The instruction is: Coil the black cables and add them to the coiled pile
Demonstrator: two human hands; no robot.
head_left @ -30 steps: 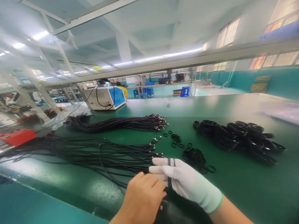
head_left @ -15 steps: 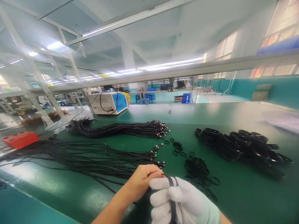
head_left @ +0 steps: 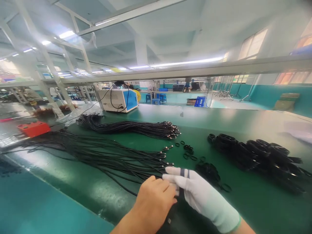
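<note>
My bare left hand (head_left: 154, 201) is closed, its fingers curled against the gloved fingers; what it grips is a black cable, mostly hidden. My right hand (head_left: 195, 191), in a white glove, wraps round part of the dark cable (head_left: 181, 191), and dark bands circle its index finger. A connector end (head_left: 169, 221) shows below the hands. Left of them lie loose black cables (head_left: 97, 156) with metal plugs. Small black rings (head_left: 188, 149) and a pile of black bands (head_left: 208, 172) lie beyond my right hand.
Coiled black cables (head_left: 255, 152) are heaped at the right. A long cable bundle (head_left: 131, 127) lies farther back on the green table (head_left: 207, 123). A white and blue machine (head_left: 120, 100) stands behind it, and a red box (head_left: 34, 129) sits at the left.
My left hand has turned, its back now facing up, and sits lower in front of the gloved fingers. The right hand's fingers have straightened somewhat. The view has shifted slightly left.
</note>
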